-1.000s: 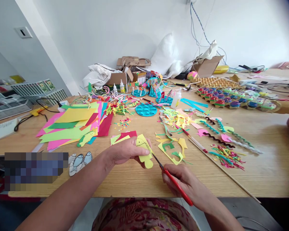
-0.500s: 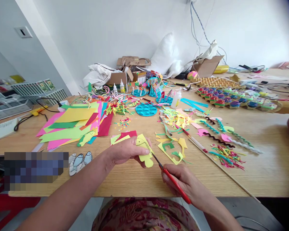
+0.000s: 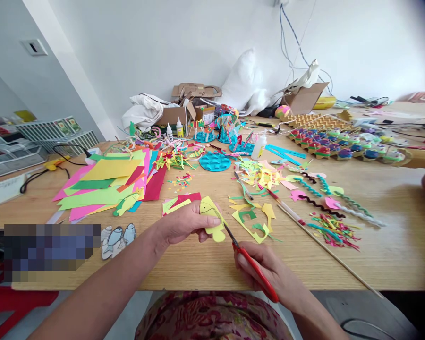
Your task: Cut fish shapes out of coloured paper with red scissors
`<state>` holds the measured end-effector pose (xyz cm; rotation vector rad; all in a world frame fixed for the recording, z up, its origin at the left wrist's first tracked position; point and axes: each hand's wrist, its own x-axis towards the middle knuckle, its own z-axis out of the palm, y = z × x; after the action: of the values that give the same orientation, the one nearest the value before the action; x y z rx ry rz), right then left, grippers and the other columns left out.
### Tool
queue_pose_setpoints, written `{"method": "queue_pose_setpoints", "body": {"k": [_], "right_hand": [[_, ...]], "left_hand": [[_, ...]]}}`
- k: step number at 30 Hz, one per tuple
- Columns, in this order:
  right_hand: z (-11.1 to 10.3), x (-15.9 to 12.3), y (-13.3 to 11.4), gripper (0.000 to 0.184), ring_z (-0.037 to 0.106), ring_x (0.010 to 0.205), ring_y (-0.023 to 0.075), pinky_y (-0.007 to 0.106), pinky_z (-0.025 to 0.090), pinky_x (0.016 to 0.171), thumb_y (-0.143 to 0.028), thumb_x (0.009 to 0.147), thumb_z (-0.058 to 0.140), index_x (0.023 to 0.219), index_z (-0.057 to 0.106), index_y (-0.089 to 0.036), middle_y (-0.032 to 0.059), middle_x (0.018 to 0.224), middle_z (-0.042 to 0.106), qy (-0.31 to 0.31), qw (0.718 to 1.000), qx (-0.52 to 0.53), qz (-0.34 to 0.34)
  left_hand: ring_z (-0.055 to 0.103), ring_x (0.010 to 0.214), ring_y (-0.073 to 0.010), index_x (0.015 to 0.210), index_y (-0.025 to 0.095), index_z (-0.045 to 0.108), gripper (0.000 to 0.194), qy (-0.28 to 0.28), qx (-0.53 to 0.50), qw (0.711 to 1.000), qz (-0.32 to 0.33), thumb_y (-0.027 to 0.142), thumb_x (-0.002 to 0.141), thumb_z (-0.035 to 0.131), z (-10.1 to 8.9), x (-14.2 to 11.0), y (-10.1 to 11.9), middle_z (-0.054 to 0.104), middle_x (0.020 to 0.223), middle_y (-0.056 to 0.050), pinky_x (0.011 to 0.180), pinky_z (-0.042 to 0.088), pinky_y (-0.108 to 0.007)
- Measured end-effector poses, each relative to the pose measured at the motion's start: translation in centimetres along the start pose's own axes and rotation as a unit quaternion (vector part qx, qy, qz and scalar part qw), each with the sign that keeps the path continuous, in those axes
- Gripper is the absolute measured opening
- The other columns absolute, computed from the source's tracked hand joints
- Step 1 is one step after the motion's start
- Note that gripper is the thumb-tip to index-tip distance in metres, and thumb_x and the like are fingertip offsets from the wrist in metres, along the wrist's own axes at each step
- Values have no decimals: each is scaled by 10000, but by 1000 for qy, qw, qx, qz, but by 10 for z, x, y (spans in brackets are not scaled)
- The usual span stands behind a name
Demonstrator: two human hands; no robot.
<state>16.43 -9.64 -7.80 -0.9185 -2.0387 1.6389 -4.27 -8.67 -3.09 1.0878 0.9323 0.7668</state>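
Between the thumb and fingers of my left hand (image 3: 191,222) is a yellow paper fish (image 3: 217,234) with an eye and lines drawn on it. My right hand (image 3: 260,267) grips red-handled scissors (image 3: 257,269), whose blades reach the fish's right edge. Just right of the fish lie yellow and green paper offcuts (image 3: 239,226). Behind my left hand sits a small pile of red and yellow paper pieces (image 3: 191,197). A yellow-green paper fish (image 3: 128,203) and several grey-blue paper fish (image 3: 116,240) rest to the left of my hands.
Stacked coloured paper (image 3: 92,186) covers the left side. A blue scalloped disc (image 3: 215,161) and a glue bottle (image 3: 259,146) stand further back. A long stick (image 3: 329,249) slants toward the front edge at right, near pipe cleaners (image 3: 356,205). Painted egg cartons (image 3: 347,146) are behind.
The scissors and my right hand have shifted slightly left. The lower end of the yellow fish has risen a little, and its front has stayed almost in place.
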Motion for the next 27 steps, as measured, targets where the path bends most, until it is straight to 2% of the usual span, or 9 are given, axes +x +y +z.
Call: {"method": "queue_pose_setpoints", "body": {"k": [13,19,27], "right_hand": [[3,1,-1,474,321,427,83,201,247,411,-587,835,413,573,391,-192,-56,474,395,11,997,80,5],[9,4,-2,495,326,415,85,207,260,412,-636,791,435,577,411,-190,-47,468,413,36,993,111,16],[13,2,-2,491,331,422,88,207,259,417,-632,802,418,585,408,-192,-44,474,414,56,991,119,4]], "left_hand": [[425,425,-39,718,120,556,189,4,-47,999,-11,271,674,660,5,2,-5,552,554,15,380,322,-147],[440,437,-47,702,129,535,217,44,-76,996,2,290,663,674,16,2,-7,540,554,16,372,311,-150],[411,417,-38,673,124,543,243,80,-83,993,29,320,644,682,28,2,-8,528,524,22,370,271,-156]]}}
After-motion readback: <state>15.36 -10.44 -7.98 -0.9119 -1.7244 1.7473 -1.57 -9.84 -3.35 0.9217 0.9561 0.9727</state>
